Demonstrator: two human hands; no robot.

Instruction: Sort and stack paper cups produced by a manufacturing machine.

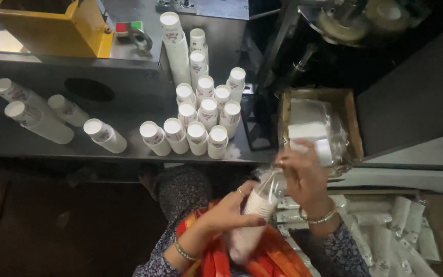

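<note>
Head view, looking down: my left hand point(229, 213) was wrapped around a stack of white paper cups point(255, 210) held over my lap, fingers closed on its side, while my right hand point(306, 177) pinched the clear plastic sleeve point(270, 179) at the stack's top end. Beyond them (just past my right hand) sat a cardboard box point(349, 120) of plastic bags, and farther off, cup stacks point(203, 115) stood and lay on the grey metal table point(129, 92) near a yellow machine point(60, 33).
</note>
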